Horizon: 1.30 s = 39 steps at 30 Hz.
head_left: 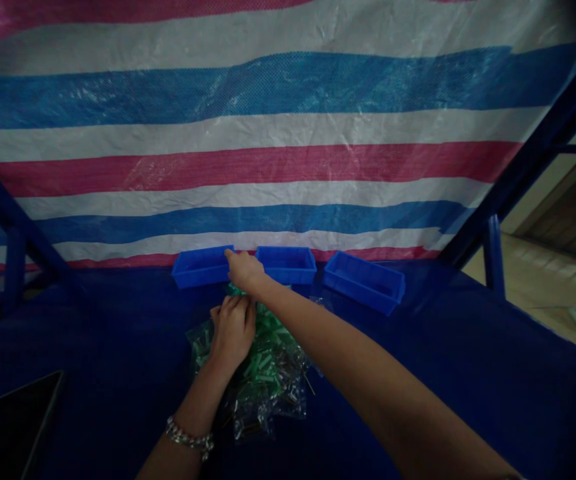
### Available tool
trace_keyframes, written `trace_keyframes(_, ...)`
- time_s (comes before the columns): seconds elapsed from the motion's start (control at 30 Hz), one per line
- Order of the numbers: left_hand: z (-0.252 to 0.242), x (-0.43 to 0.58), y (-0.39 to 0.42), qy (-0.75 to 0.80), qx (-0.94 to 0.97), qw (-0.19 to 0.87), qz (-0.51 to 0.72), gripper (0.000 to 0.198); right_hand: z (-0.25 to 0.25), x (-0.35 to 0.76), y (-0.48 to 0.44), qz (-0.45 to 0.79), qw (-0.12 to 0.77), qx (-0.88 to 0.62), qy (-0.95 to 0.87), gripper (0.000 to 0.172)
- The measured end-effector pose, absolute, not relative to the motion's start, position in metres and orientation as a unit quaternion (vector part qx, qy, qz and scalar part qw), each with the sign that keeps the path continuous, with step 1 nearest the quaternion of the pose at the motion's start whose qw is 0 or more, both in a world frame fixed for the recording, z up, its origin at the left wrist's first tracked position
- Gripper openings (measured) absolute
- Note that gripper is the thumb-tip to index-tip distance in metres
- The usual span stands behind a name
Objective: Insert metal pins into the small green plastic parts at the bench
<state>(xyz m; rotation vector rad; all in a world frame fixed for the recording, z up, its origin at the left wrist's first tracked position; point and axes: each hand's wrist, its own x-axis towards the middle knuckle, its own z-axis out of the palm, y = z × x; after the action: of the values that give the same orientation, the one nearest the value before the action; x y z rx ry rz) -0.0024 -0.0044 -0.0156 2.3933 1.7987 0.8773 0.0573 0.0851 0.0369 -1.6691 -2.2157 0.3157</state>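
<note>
Under the curled left hand [233, 330], possible slippage of loose clear packets of green pieces [265, 370], from pressure on slick film. At the bent right hand [247, 271], possible shifting of the blue bin [199, 275] just leftward, if knocked. Packets heaped below and rightward of the left hand, just short of the right. Cannot tell of anything grasped by either (fingertips largely hidden).

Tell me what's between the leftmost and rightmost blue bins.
In the head view: the middle blue bin, plus the right hand, which overlaps the gap beside the leftmost bin. Whether it touches either bin is unclear.
</note>
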Motion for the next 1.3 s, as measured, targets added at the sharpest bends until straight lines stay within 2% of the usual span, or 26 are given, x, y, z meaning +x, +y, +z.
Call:
trace_keyframes(0.17,-0.017,-0.003,-0.005,0.575,0.768,0.013,0.281,0.026,0.033,0.05,0.096,0.106,0.134,-0.547,-0.819,0.036)
trace_keyframes(0.37,-0.016,-0.002,-0.006,0.574,0.77,0.013,0.278,0.025,0.017,0.05,0.119,0.117,0.129,-0.515,-0.839,0.036)
trace_keyframes(0.53,-0.015,-0.002,-0.006,0.579,0.768,0.009,0.273,0.027,0.019,0.05,0.114,0.12,0.132,-0.537,-0.825,0.058)
trace_keyframes(0.6,-0.015,-0.002,-0.006,0.581,0.764,0.009,0.279,0.028,0.028,0.054,0.104,0.12,0.151,-0.537,-0.821,0.06)
trace_keyframes(0.67,-0.015,-0.003,-0.005,0.579,0.759,0.014,0.297,0.029,0.04,0.064,0.09,0.118,0.208,-0.516,-0.823,0.053)
trace_keyframes(0.8,-0.012,-0.005,-0.004,0.577,0.743,0.033,0.337,0.029,0.052,0.103,0.051,0.13,0.337,-0.446,-0.819,0.027)
trace_keyframes(0.93,-0.011,-0.008,-0.001,0.566,0.726,0.055,0.387,0.027,0.033,0.148,0.01,0.17,0.415,-0.46,-0.767,0.019)
trace_keyframes(1.07,-0.015,-0.01,0.003,0.557,0.712,0.083,0.419,0.028,0.003,0.17,-0.015,0.19,0.468,-0.494,-0.708,0.018)
trace_keyframes(1.2,-0.014,-0.009,0.0,0.555,0.714,0.079,0.418,0.028,-0.004,0.169,-0.029,0.168,0.456,-0.469,-0.738,0.017)
trace_keyframes(1.3,-0.007,-0.007,-0.005,0.545,0.724,0.063,0.418,0.027,0.001,0.163,-0.035,0.132,0.397,-0.461,-0.782,0.021)
